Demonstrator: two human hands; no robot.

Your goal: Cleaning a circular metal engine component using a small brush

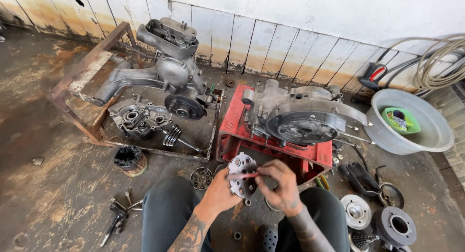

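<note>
Right then, the left hand (pixel 220 194) gripped the round, perforated grey metal plate (pixel 242 175) by its edge above the knees, while the right hand (pixel 280 186) pinched a thin red-tipped tool (pixel 243 175) laid across the plate's face.

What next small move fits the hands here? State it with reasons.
Probably keep the left hand steady under the round metal plate with holes and guide the thin red tool, pinched in the right hand, along the plate's face. The tool lies across the plate, and the plate is held up in front of the knees, clear of the red stand.
</note>
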